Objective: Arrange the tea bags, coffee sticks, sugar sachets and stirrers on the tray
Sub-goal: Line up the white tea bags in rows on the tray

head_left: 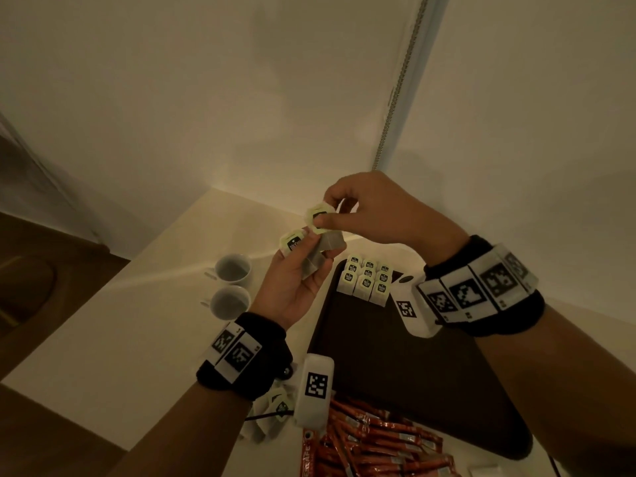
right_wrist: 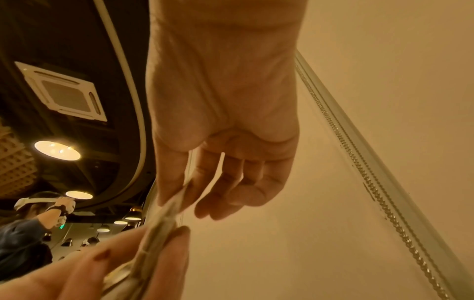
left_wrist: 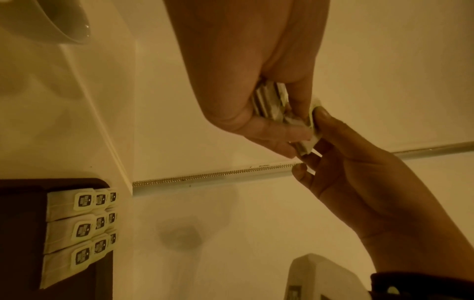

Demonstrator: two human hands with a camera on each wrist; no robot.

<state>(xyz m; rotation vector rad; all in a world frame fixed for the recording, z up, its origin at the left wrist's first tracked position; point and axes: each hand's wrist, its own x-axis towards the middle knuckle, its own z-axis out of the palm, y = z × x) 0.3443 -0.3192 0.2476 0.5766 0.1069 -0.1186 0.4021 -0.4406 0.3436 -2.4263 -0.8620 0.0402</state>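
Note:
Above the tray's far left corner, my left hand (head_left: 303, 256) grips a small stack of tea bags (head_left: 315, 259) with pale green tags. My right hand (head_left: 325, 215) pinches the tag of the top tea bag (head_left: 318, 216) between thumb and forefinger, just above the left hand. The dark tray (head_left: 413, 366) lies below, with several tea bags (head_left: 366, 282) laid in neat rows at its far left corner. In the left wrist view the stack (left_wrist: 269, 101) shows between the left hand's fingers, and the rows (left_wrist: 82, 223) lie on the tray.
Two white cups (head_left: 232, 285) stand on the table left of the tray. Orange-red coffee sticks (head_left: 371, 442) are heaped at the near edge, with loose tea bags (head_left: 272, 411) beside them. A wall rises close behind the table.

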